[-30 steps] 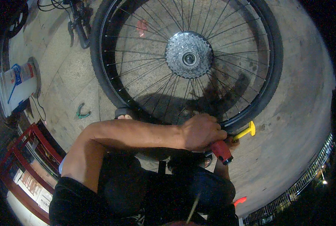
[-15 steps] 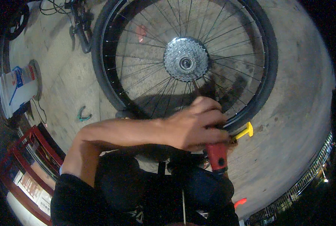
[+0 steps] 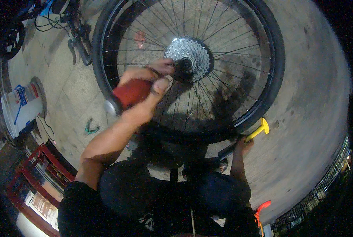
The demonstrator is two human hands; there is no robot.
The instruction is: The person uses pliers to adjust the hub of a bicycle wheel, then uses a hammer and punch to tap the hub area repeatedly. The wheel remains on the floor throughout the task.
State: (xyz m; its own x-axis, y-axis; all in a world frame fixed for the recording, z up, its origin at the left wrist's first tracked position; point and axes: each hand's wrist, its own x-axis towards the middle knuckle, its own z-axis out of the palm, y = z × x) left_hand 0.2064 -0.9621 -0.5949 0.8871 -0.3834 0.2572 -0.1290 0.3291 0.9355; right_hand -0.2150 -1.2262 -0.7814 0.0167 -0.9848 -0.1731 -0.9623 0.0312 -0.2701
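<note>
A bicycle wheel with a black tyre fills the upper middle of the head view. At its hub sits a silver cassette. My left hand is wrapped round the red handle of a screwdriver, whose silver butt end points down-left. Motion blurs the hand and tool, and the shaft is hard to make out close to the hub. Below the tyre on the right, my right hand grips a hammer with a yellow T-shaped head end and a black grip.
Green-handled pliers lie on the concrete floor at left. Beyond them stand a white bucket and bicycle handlebars. A red metal frame is at lower left, an orange-red curved object at lower right.
My left hand has swung left and up with the screwdriver, from below the cassette to its left side. My right hand and the hammer, partly covered before, now show more fully.
</note>
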